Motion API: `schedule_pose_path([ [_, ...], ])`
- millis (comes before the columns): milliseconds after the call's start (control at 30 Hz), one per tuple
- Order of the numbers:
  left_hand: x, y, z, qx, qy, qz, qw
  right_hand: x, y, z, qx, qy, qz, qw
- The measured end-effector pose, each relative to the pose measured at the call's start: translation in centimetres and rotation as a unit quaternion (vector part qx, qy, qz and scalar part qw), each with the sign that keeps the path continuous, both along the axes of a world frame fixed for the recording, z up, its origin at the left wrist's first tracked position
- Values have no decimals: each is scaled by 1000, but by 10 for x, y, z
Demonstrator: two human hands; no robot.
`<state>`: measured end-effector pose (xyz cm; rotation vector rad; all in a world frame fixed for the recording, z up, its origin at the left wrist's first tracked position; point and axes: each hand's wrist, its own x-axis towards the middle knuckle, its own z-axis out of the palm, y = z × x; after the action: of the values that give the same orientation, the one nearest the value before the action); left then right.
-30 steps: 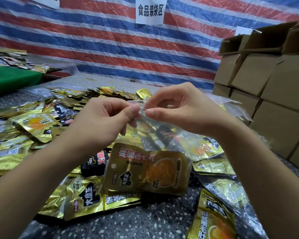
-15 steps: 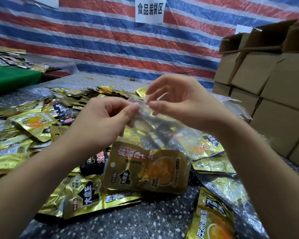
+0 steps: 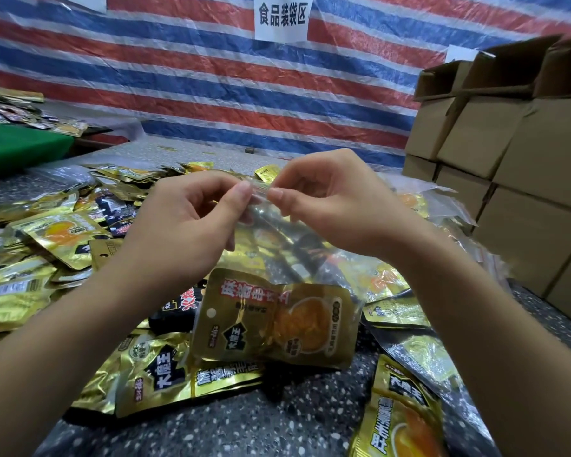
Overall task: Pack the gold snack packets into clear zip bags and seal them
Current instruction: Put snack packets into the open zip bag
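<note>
The left hand [image 3: 185,225] and the right hand [image 3: 337,206] meet thumb to thumb above the bench [image 3: 277,420], each pinching the top edge of a clear zip bag [image 3: 277,232] between thumb and curled fingers. The bag hangs down from that grip, and a gold snack packet [image 3: 274,319] sits in its lower end, just above the bench top. Around it loose gold packets [image 3: 43,245] lie spread in a heap across the speckled surface, with more at the near right [image 3: 402,420]. Stacked cardboard boxes [image 3: 508,153] stand to the right. A red, white and blue striped tarp [image 3: 195,77] hangs behind, bearing a white paper sign [image 3: 282,16].
</note>
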<state>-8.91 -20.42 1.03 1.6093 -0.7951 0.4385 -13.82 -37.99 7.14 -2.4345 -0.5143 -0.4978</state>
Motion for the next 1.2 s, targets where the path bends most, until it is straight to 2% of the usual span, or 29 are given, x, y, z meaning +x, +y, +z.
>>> schedule_pose_path([
  [600,-5,0,-2,21,-64,49,997,-1,12,-6,-14,-9,-21,1000],
  [800,-7,-2,-7,44,-96,100,989,-1,16,-8,-23,6,-27,999],
  [1000,-7,-2,-6,29,-95,72,992,-2,15,-6,-16,22,-33,999],
  [1133,-9,-4,-6,27,-91,73,993,-2,16,-8,-43,-13,-44,998],
  [1200,-10,-5,-5,18,-60,55,996,-2,16,-7,-36,-23,-42,998],
])
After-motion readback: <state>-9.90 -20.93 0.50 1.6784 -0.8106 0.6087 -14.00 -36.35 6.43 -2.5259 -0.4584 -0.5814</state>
